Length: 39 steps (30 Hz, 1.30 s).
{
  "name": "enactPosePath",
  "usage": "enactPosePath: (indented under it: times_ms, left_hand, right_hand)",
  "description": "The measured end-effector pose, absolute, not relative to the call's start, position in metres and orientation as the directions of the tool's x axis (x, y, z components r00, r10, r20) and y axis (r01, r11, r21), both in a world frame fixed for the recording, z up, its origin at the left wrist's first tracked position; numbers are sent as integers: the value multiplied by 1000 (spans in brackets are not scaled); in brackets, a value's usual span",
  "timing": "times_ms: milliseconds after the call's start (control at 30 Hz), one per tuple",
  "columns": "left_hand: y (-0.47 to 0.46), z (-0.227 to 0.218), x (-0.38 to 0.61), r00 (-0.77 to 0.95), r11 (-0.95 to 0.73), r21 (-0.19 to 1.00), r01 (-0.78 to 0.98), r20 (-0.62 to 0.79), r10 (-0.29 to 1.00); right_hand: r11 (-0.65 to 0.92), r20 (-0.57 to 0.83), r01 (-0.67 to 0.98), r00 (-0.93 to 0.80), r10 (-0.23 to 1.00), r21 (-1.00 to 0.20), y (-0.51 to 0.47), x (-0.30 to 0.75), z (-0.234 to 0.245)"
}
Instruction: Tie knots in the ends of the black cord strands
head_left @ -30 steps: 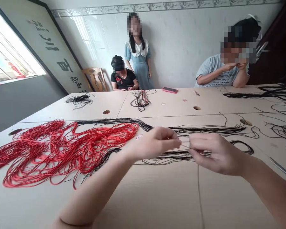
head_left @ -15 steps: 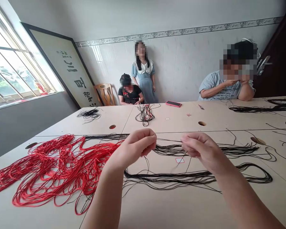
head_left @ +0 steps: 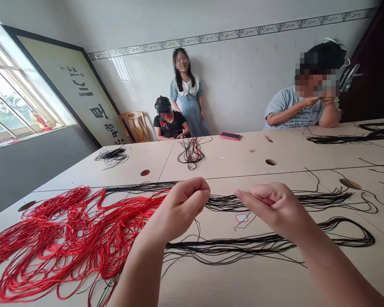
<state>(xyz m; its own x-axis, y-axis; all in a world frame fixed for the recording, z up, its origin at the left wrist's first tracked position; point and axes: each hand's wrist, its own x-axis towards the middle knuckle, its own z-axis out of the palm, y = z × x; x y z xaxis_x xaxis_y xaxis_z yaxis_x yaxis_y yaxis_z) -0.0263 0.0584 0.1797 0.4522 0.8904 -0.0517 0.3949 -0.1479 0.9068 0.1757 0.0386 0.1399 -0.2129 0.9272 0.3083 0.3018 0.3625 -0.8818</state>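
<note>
Worktop (head_left: 230, 281) carrying black cords (head_left: 243, 245); left hand (head_left: 179, 209) and right hand (head_left: 275, 209) being drawn apart, fingers pinched, any held thread unresolved.

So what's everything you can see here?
red cords: one large heap, bright red, front left of table
black cords: two long bundles, black, under and right of the hands
cord tangles: two, black and black-red, far side
phone: one, pink, far side
table: one, pale, four round holes
framed calligraphy board: one, cream, leaning by the window
wooden chair: one, tan, against back wall
standing person: one, blue dress, back wall
seated people: two, black top and grey T-shirt, beyond the table
left hand: one, closed, above cords
right hand: one, closed, above black cords
</note>
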Motion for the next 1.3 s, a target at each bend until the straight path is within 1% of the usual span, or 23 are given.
enactPosePath:
  times_ms: [133,233,333,400,467,533,633,733,900,1033,1100,1167,1200,1233,1300]
  left_hand:
    - [58,184,-23,486,-170,912,373,-36,873]
    - [58,185,-22,508,-167,911,377,-52,860]
    - [59,182,-23,526,-187,908,374,-41,849]
    - [59,180,-24,531,-205,903,379,-31,847]
    - [60,179,-25,529,-211,898,386,-28,848]
    - [60,181,-25,525,-202,894,400,-43,850]
    - [58,185,-23,504,-180,892,414,-60,862]
    - [57,187,-22,480,-177,893,413,-48,876]
    - [60,180,-23,461,-207,872,443,-23,887]
    - [58,172,-19,513,-243,841,484,-48,857]
    - [51,169,-12,559,-286,810,512,-61,827]
    - [42,165,-1,618,-364,756,544,-68,783]
    - [37,162,5,651,-403,731,550,-73,756]
    - [33,158,12,649,-424,714,557,-57,758]
    - [26,149,26,659,-435,719,542,-43,751]
  right_hand:
    - [373,264,395,-304,915,-839,38,188,141]
    - [379,192,546,-368,910,-748,37,193,143]
    - [348,123,673,-359,925,-653,40,195,143]
    - [315,120,716,-310,943,-623,43,196,140]
    - [292,140,725,-264,954,-623,46,197,137]
    - [279,149,706,-242,959,-651,49,198,135]
    - [259,134,661,-234,963,-704,53,200,132]
    - [247,116,643,-240,964,-725,57,201,130]
    - [218,83,665,-228,970,-715,61,200,128]
    - [168,55,715,-178,982,-679,62,203,126]
    - [147,76,748,-128,989,-648,64,206,124]
    - [150,132,763,-85,988,-629,68,208,122]
    - [164,165,759,-76,983,-630,69,209,121]
    - [186,195,750,-78,978,-635,70,210,120]
    - [234,242,725,-95,966,-648,72,210,119]
